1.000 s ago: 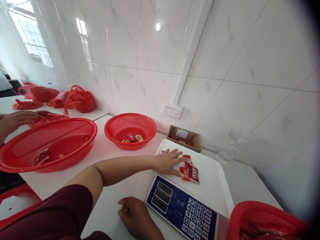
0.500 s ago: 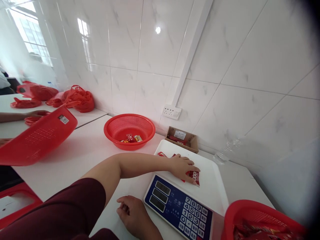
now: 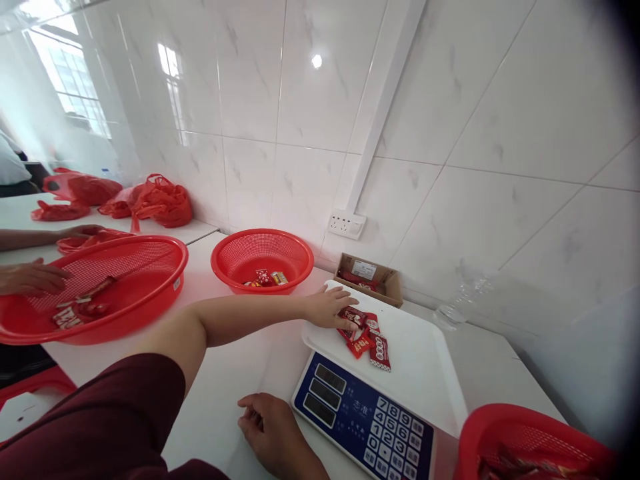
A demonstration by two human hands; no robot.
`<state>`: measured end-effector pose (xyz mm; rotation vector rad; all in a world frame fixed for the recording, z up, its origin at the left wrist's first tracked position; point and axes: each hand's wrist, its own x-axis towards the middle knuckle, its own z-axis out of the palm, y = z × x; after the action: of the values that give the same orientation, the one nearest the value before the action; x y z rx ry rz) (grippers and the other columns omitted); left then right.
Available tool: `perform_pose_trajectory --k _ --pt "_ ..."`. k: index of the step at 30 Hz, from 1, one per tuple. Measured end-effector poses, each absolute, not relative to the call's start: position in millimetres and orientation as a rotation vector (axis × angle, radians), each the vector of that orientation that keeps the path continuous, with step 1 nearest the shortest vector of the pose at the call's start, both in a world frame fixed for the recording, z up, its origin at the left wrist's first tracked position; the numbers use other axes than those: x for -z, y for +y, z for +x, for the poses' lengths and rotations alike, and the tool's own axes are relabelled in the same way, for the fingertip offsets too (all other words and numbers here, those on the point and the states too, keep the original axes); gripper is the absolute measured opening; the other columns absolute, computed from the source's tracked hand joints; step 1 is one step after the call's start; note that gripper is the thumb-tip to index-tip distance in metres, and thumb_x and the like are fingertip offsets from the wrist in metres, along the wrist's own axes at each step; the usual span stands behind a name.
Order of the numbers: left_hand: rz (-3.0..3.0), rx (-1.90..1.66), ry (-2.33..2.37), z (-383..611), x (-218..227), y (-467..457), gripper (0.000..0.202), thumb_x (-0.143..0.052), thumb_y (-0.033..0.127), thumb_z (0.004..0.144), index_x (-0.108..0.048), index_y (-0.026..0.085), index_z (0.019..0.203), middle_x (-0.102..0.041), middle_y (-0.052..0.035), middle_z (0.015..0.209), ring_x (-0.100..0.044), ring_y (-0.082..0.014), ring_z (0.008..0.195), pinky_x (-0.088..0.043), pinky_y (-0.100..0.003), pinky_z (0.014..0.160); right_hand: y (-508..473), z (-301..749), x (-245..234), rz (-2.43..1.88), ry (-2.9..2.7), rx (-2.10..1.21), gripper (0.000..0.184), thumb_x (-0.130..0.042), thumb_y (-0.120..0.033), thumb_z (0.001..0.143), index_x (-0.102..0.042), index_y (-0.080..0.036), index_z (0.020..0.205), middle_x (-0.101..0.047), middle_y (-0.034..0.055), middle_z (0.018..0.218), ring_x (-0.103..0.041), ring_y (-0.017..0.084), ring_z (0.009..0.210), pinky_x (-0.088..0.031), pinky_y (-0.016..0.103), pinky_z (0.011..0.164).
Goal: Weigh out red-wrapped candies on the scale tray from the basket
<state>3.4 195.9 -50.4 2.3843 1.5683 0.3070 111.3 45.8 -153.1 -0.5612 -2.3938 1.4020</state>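
Note:
My left hand [image 3: 331,308] reaches over the white weighing pan [image 3: 420,360] of a digital scale. Its fingers are spread and touch several red snack packets [image 3: 361,328] piled near the pan's left side. One dark red packet [image 3: 380,353] with white lettering lies at the pile's near edge, outside my fingers. The blue keypad panel [image 3: 363,423] of the scale faces me. My right hand [image 3: 274,430] rests on the table just left of that panel, its fingers loosely curled in and nothing visible in them.
A red basket [image 3: 530,417] of packets stands at the near right, another round red basket [image 3: 263,243] behind my arm. Left, a co-worker's hands are at a large red basket [image 3: 165,267]. A cardboard box [image 3: 395,287] and clear plastic bottle [image 3: 463,303] sit by the wall.
My left hand has slid left across the pan, uncovering more of the packets. The co-worker's tilted basket has come down level, showing packets inside. My right hand has stayed put.

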Motion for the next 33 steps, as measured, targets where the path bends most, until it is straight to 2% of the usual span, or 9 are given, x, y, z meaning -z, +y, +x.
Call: perform_pose_trajectory --k 5,11,15,20,23,26,30,33 --pt "2.351 -0.27 1.509 6 54 192 0.08 -0.033 0.07 0.079 -0.022 0.021 0.142 -0.02 -0.0146 0.149 -0.009 -0.0319 0.138 -0.009 -0.056 0.108 45 111 155 -0.548 -2.387 -1.38 0.027 -0.055 -0.017 0.075 -0.068 -0.019 0.099 -0.069 0.0035 0.079 -0.062 0.013 0.068 -0.049 0.023 0.064" --pt "2.324 -0.277 1.417 31 51 197 0.082 -0.034 0.07 0.079 -0.02 0.021 0.143 -0.015 -0.0143 0.151 -0.002 -0.0308 0.139 -0.007 -0.056 0.108 48 110 154 -0.568 -2.369 -1.48 0.027 -0.055 -0.018 0.075 -0.068 -0.02 0.099 -0.069 0.0033 0.081 -0.061 0.012 0.07 -0.048 0.022 0.066" --pt "2.365 -0.191 1.377 48 46 202 0.084 -0.035 0.073 0.075 -0.024 0.024 0.142 -0.019 -0.0118 0.15 -0.001 -0.0303 0.139 -0.004 -0.059 0.107 49 109 153 -0.582 -2.361 -1.531 0.029 -0.055 -0.019 0.075 -0.069 -0.019 0.1 -0.069 0.0043 0.083 -0.061 0.012 0.069 -0.048 0.021 0.065" --pt "2.397 -0.036 1.348 67 42 202 0.081 -0.034 0.076 0.072 -0.033 0.029 0.137 -0.022 -0.0119 0.149 -0.003 -0.0342 0.139 -0.006 -0.065 0.102 48 108 154 -0.594 -2.349 -1.528 0.029 -0.055 -0.018 0.073 -0.07 -0.018 0.098 -0.069 0.0046 0.082 -0.061 0.012 0.068 -0.047 0.021 0.065" --pt "2.448 -0.027 1.381 75 45 201 0.078 -0.037 0.075 0.072 -0.038 0.028 0.134 -0.025 -0.0126 0.147 -0.008 -0.0346 0.138 -0.01 -0.063 0.102 48 107 155 -0.6 -2.366 -1.508 0.029 -0.054 -0.017 0.073 -0.07 -0.018 0.098 -0.069 0.0045 0.081 -0.061 0.013 0.068 -0.047 0.022 0.066" --pt "2.5 -0.074 1.406 79 50 202 0.073 -0.037 0.073 0.075 -0.043 0.026 0.13 -0.033 -0.0127 0.143 -0.022 -0.0316 0.134 -0.018 -0.056 0.103 48 107 156 -0.604 -2.369 -1.5 0.029 -0.054 -0.017 0.073 -0.07 -0.018 0.098 -0.069 0.0048 0.082 -0.061 0.013 0.068 -0.047 0.022 0.066" --pt "2.599 -0.116 1.382 78 54 204 0.066 -0.038 0.069 0.077 -0.049 0.023 0.123 -0.046 -0.0111 0.131 -0.041 -0.0279 0.121 -0.031 -0.044 0.099 48 107 158 -0.591 -2.36 -1.5 0.029 -0.054 -0.018 0.074 -0.069 -0.018 0.099 -0.069 0.0052 0.082 -0.061 0.013 0.068 -0.048 0.022 0.065" --pt "2.666 -0.129 1.374 77 55 204 0.064 -0.041 0.068 0.077 -0.052 0.021 0.119 -0.05 -0.0105 0.124 -0.047 -0.0283 0.112 -0.037 -0.042 0.093 48 107 159 -0.59 -2.356 -1.508 0.029 -0.054 -0.018 0.074 -0.069 -0.017 0.099 -0.07 0.006 0.083 -0.062 0.014 0.068 -0.048 0.022 0.065"
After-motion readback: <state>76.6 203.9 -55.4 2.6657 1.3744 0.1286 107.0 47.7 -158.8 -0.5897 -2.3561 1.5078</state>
